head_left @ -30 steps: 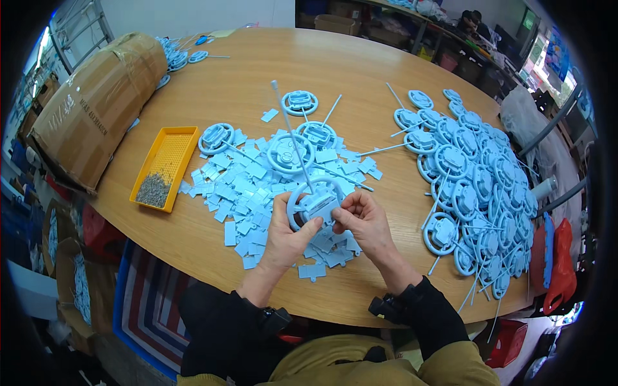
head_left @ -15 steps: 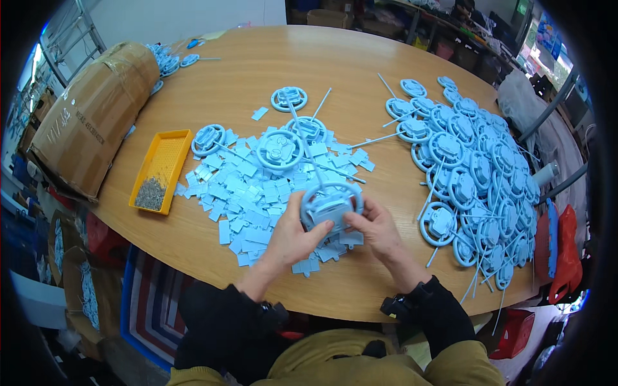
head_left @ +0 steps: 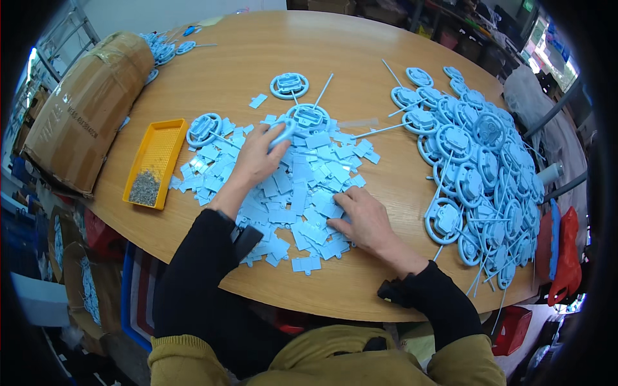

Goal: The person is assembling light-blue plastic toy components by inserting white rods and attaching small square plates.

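Observation:
My left hand [head_left: 261,156] is closed on the rim of a light-blue wheel-shaped plastic part [head_left: 281,132], tilted over the far side of a heap of small flat blue plates [head_left: 299,193]. Part of this wheel is hidden behind the fingers. At the heap's right side, my right hand [head_left: 365,222] rests with thumb and bent fingers apart, its fingertips at the plates. Just beyond the left hand lies another blue wheel part [head_left: 309,119] with a boxy centre. Two more lie nearby, one farther back [head_left: 289,85] and one to the left [head_left: 204,130].
A large pile of blue wheel parts with thin rods [head_left: 470,183] covers the table's right side. On the left stand a yellow tray [head_left: 161,151] holding small metal pieces and a big cardboard box [head_left: 90,112]. A red bag [head_left: 564,257] hangs at the right edge.
The wheel part that both hands held has left them. My left hand has moved up and left and taken hold of a wheel on the heap; my right hand has come down to the plates.

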`<move>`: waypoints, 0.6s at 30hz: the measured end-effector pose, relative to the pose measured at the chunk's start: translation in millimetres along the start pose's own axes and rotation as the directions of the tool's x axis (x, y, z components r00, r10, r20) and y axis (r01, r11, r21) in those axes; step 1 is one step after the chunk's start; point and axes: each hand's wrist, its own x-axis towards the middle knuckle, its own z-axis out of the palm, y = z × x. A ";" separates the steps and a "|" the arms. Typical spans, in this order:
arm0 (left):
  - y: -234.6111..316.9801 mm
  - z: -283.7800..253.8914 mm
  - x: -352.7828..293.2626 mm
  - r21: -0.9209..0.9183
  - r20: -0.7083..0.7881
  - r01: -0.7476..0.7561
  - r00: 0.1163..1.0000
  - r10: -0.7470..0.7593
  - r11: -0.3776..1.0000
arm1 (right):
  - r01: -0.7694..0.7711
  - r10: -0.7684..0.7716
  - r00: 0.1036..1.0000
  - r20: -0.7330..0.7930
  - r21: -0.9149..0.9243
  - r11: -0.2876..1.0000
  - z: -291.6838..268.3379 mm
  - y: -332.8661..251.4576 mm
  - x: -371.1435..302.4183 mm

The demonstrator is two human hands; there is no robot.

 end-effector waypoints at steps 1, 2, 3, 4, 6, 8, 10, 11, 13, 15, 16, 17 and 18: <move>-1.8 -1.3 -3.6 -0.169 -0.102 0.001 0.995 -0.019 0.986 | -0.008 0.007 1.000 -0.008 -0.096 0.995 0.2 -3.5 2.8; 10.3 -10.3 -8.2 -0.169 -0.099 0.002 0.995 -0.019 0.986 | -0.010 0.009 1.000 -0.007 -0.095 0.995 2.4 -0.1 3.5; 22.3 -22.6 -15.2 -0.468 -0.011 0.195 0.974 -0.226 0.862 | -0.032 0.032 0.999 -0.039 0.008 0.999 5.6 5.4 4.2; 37.1 -33.6 -24.2 -0.696 0.139 0.368 0.911 -0.388 0.616 | -0.054 0.062 0.996 -0.067 0.113 0.992 9.2 10.6 2.5; 53.2 -45.2 -47.7 -0.835 0.188 0.365 0.892 -0.410 0.412 | -0.063 0.098 0.990 -0.098 0.307 0.949 10.3 15.0 3.2; 64.5 -44.6 -70.2 -0.847 0.499 0.532 0.796 -0.343 0.004 | -0.064 0.136 0.984 -0.114 0.488 0.870 9.3 11.7 7.8; 76.9 -39.1 -83.4 -0.838 0.533 0.541 0.788 -0.308 -0.068 | 0.233 0.042 0.915 -0.401 0.611 0.757 -0.6 -2.3 10.2; 81.7 -36.9 -88.5 -0.821 0.570 0.553 0.782 -0.252 -0.140 | 0.318 -0.020 0.879 -0.476 0.554 0.769 -7.0 -14.6 12.1; 86.2 -35.0 -95.3 -0.814 0.580 0.568 0.791 -0.194 -0.117 | 0.374 -0.121 0.850 -0.513 0.424 0.825 -8.8 -31.6 13.8; 92.6 -36.0 -99.4 -0.827 0.561 0.549 0.818 -0.123 -0.121 | 0.444 -0.267 0.792 -0.549 0.218 0.869 -6.3 -35.9 15.8; 97.3 -37.4 -102.4 -0.830 0.557 0.545 0.822 -0.118 -0.121 | 0.446 -0.272 0.790 -0.549 0.211 0.870 -5.4 -37.4 14.8; 102.1 -37.6 -104.4 -0.856 0.517 0.507 0.845 -0.136 -0.097 | 0.435 -0.271 0.784 -0.558 0.183 0.881 -5.1 -39.0 13.3; 106.4 -36.8 -105.8 -0.880 0.474 0.469 0.867 -0.152 -0.073 | 0.424 -0.271 0.778 -0.567 0.156 0.892 -5.5 -40.0 11.4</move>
